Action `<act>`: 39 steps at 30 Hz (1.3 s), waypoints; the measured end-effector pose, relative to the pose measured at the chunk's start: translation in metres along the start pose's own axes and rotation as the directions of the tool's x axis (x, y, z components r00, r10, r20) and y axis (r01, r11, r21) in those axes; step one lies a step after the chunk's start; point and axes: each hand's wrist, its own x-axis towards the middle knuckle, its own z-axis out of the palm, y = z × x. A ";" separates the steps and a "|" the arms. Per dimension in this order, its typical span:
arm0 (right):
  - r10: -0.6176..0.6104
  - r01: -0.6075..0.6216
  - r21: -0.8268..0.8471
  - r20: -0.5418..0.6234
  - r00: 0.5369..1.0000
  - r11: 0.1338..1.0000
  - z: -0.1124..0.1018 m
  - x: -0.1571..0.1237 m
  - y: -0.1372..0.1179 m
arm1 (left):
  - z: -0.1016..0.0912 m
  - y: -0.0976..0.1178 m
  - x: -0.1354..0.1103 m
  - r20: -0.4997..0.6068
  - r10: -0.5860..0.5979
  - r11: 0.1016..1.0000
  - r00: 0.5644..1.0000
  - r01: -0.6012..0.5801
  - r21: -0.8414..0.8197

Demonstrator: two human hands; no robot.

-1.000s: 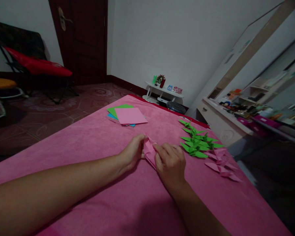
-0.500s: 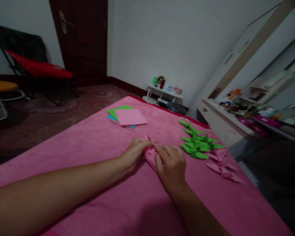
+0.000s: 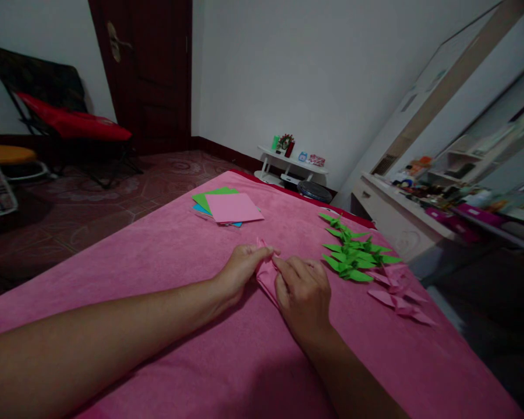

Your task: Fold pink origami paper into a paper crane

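Note:
A partly folded piece of pink origami paper (image 3: pixel 267 276) is held between my two hands, just above or on the pink cloth (image 3: pixel 166 343). My left hand (image 3: pixel 243 265) grips its left side, with the thumb across the upper part. On the right edge, my right hand (image 3: pixel 304 285) pinches the paper with thumb and forefinger. Fingers cover much of the folds. Several folded green paper cranes (image 3: pixel 349 256) lie to the right of my right hand, with pink paper cranes (image 3: pixel 399 297) beside them, nearer me.
Beyond my hands lies a stack of square paper sheets (image 3: pixel 234 208), pink on top, green and blue below. A small white shelf (image 3: pixel 292 160) stands past the cloth's far edge. To the right is a cluttered dresser (image 3: pixel 406 215); a red-draped chair (image 3: pixel 78 125) is at left.
My left thumb has slid slightly right along the top of the pink paper. Both hands keep their hold, and the view has shifted very slightly.

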 end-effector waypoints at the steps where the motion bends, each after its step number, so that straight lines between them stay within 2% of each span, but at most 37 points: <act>1: -0.001 0.001 -0.003 0.001 1.000 1.000 0.000 0.000 0.000 | 0.000 0.000 0.000 -0.008 0.000 1.000 1.000 0.000 -0.001; 10: -0.027 0.028 -0.025 0.015 1.000 0.999 -0.001 0.000 -0.004 | -0.003 -0.001 0.002 -0.011 0.029 0.999 1.000 -0.029 -0.017; 17: -0.041 0.042 -0.035 0.026 0.999 0.999 0.000 -0.003 -0.004 | -0.007 -0.005 0.006 -0.079 -0.001 1.000 0.997 0.003 0.019; 21: -0.038 0.038 -0.023 0.040 0.999 0.999 0.002 -0.004 -0.002 | -0.009 -0.007 0.005 -0.033 -0.040 0.999 0.999 0.041 0.025; 24: -0.017 0.016 0.020 0.044 0.999 1.000 0.002 -0.002 0.000 | -0.010 -0.006 0.003 0.017 -0.003 0.997 1.000 0.001 0.074; 27: 0.084 -0.086 0.161 0.019 0.996 0.983 0.002 -0.002 0.002 | -0.010 -0.005 0.005 0.014 0.069 0.997 0.997 -0.070 0.037; 29: 0.206 -0.196 0.294 -0.004 0.979 0.935 0.003 -0.002 0.003 | -0.009 -0.003 0.007 -0.022 0.100 0.995 0.995 -0.100 -0.005; 31: 0.347 -0.313 0.437 0.002 0.938 0.843 0.004 -0.002 0.004 | -0.008 0.000 0.009 -0.090 0.130 0.991 0.987 -0.133 -0.033; 33: 0.447 -0.399 0.574 0.064 0.892 0.715 0.005 -0.003 0.005 | -0.008 0.002 0.010 -0.148 0.155 0.985 0.977 -0.165 -0.055; 36: 0.490 -0.468 0.692 0.187 0.851 0.549 0.007 -0.001 0.009 | -0.008 0.005 0.011 -0.161 0.157 0.981 0.974 -0.173 -0.092; 37: 0.492 -0.471 0.704 0.197 0.848 0.532 0.007 -0.001 0.010 | -0.008 0.005 0.011 -0.158 0.149 0.981 0.976 -0.167 -0.103; 39: 0.486 -0.440 0.681 0.141 0.863 0.585 0.007 0.000 0.011 | -0.008 0.005 0.011 -0.164 0.130 0.981 0.978 -0.151 -0.120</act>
